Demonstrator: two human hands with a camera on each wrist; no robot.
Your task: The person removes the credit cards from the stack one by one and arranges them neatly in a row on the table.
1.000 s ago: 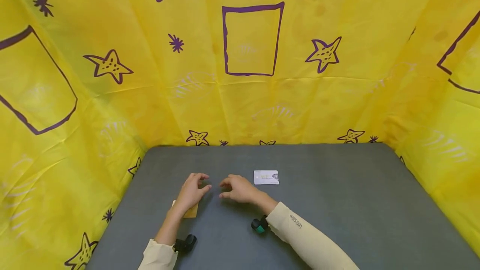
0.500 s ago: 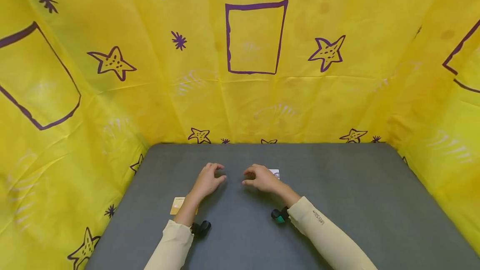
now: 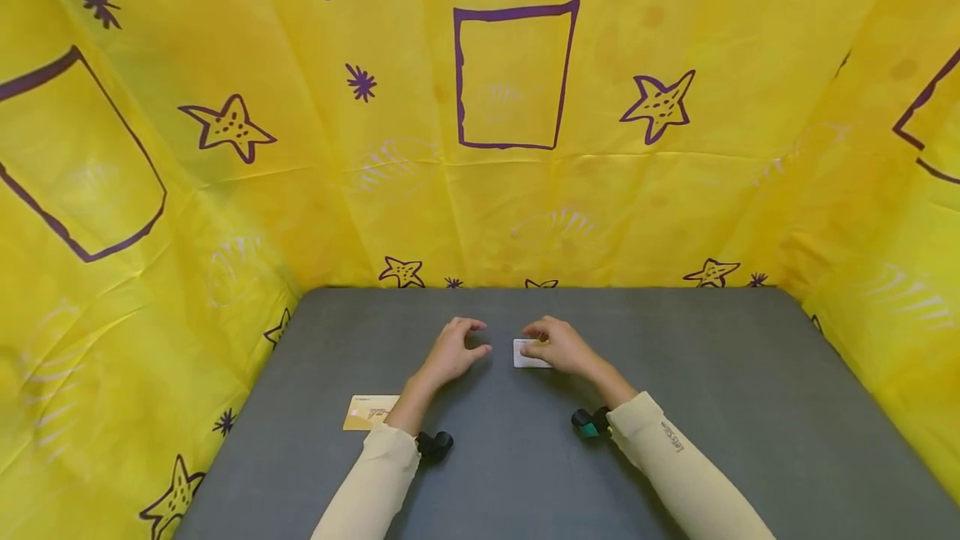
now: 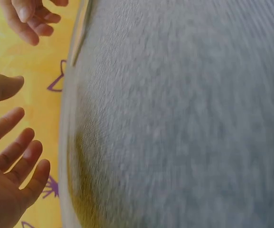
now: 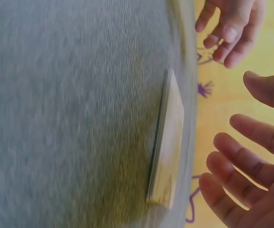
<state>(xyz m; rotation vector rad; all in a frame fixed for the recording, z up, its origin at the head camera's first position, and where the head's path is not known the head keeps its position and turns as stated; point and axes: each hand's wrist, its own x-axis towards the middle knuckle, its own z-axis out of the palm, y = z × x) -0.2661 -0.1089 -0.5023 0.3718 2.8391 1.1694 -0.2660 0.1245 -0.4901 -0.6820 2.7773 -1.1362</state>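
A white card with rounded corners lies flat on the grey table. My right hand hovers over it with loosely bent fingers and hides its right part. In the right wrist view the card shows a layered edge, like a small stack, and the fingers are spread apart from it. To its left, my left hand is held above the table, thumb and fingers apart, holding nothing. Beside the left forearm lies a gold-coloured card with dark script, its right end covered by the arm.
A yellow cloth with purple stars and outlines hangs behind the table and at both sides. Black wrist cameras are strapped to both wrists. The table's far edge runs just beyond the hands.
Both hands have moved to the right. The right hand has come over the white card, now partly covering it. More of the gold card shows as the left forearm has shifted off it.
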